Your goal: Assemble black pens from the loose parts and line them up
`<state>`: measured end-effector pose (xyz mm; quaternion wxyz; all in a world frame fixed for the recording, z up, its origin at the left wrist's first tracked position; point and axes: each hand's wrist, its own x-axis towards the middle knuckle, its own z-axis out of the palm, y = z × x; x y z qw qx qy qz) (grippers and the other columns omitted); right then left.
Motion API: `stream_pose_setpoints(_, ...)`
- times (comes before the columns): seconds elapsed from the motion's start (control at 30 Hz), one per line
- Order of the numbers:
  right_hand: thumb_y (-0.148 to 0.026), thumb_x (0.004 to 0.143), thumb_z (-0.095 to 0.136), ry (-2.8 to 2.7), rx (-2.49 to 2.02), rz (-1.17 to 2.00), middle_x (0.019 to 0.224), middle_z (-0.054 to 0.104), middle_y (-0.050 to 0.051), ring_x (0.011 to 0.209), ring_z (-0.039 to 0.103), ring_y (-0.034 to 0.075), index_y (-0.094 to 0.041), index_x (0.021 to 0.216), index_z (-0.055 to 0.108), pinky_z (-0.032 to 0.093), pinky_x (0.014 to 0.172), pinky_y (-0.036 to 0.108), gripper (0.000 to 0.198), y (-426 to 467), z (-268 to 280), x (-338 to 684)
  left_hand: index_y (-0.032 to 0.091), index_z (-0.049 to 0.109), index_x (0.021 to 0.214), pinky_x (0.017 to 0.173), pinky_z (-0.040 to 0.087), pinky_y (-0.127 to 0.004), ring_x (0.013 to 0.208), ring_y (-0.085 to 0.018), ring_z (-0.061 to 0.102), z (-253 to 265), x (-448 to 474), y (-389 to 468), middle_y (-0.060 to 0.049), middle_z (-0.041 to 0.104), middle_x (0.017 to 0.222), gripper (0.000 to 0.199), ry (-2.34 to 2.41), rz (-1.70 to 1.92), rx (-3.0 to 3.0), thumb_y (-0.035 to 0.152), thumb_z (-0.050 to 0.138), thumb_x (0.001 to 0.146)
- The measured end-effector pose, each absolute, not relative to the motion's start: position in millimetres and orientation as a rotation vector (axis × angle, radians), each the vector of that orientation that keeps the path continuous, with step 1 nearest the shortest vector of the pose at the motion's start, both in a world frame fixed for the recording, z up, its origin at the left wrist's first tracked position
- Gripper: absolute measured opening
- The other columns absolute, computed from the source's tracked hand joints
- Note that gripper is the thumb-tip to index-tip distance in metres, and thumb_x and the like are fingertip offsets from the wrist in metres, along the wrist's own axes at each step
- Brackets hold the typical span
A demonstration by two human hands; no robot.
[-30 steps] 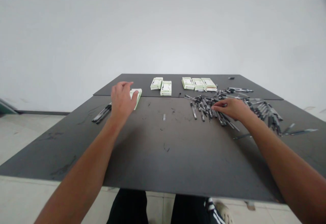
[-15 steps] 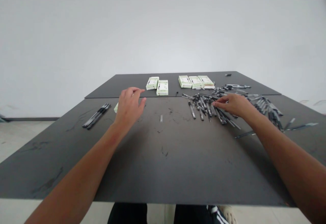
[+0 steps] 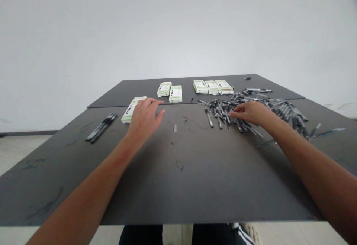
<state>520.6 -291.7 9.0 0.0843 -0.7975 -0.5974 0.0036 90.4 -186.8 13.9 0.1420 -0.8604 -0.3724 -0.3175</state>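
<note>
Many pens [image 3: 220, 108] lie heaped on the counter [image 3: 178, 189] in the head view. The right hand [image 3: 253, 112] dips among them; whether its grip holds one, I cannot tell. Pinching lightly should avoid dragging others. The left hand [image 3: 144, 118], loose, empty, partly hides a box [image 3: 129, 111].

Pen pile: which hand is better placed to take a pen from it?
Right, I'd say. The right hand is at the pen pile, its fingertips pointing in among the pens. The left hand is well away, its thumb and fingers spread, partly hiding a white-and-green box.
</note>
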Motion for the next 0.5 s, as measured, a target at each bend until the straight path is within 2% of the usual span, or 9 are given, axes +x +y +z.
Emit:
stream_pose_setpoints(0.3,-0.06,0.096,0.053,-1.889,-2.475,-0.089,0.1,0.085,0.01,0.092,0.077,0.031,-0.026,0.105,0.087,0.052,0.075,0.038,0.049,-287.0,9.3,515.0,0.017,0.074,0.126,0.106,0.051,-0.051,0.117,-0.034,0.066,11.9,97.8,-193.4,-0.014,0.074,0.119,0.028,-1.071,-0.896,-2.546,0.029,0.062,0.103)
stream_pose_setpoints(0.5,-0.062,0.097,0.053,-1.885,-2.486,-0.115,0.104,0.084,0.015,0.098,0.077,0.036,-0.025,0.106,0.088,0.054,0.081,0.043,0.052,-288.3,14.4,501.6,0.017,0.074,0.124,0.105,0.052,-0.051,0.115,-0.035,0.066,12.9,100.5,-196.6,-0.015,0.074,0.117,0.028,-1.066,-0.853,-2.56,0.03,0.06,0.103)
